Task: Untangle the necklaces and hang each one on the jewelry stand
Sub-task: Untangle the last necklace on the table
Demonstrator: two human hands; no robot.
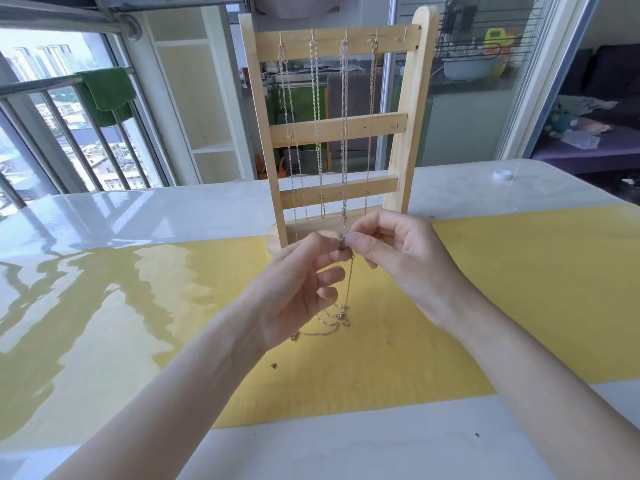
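Both hands met just above the table, in front of the stand's base. The left hand [304, 282] pinched the top end of a thin chain [350, 282] between thumb and forefinger, its other fingers loosely curled beneath. The right hand [398, 258] pinched the same end from the right, thumb and forefinger tips closed on what looked like the clasp; the clasp itself was too small to make out clearly. From that shared pinch the chain hung straight down and ended in a loose heap [329, 322] on the yellow mat [485, 306], near the left wrist.

Just beyond the hands stood the wooden jewelry stand [337, 129], upright, with three crossbars. Four necklaces [317, 133] hung from hooks on its top bar, side by side; the rightmost hook [401, 38] carried nothing. The white table [138, 209] lay under the mat, and a small white cap [502, 174] sat at the far right of it.
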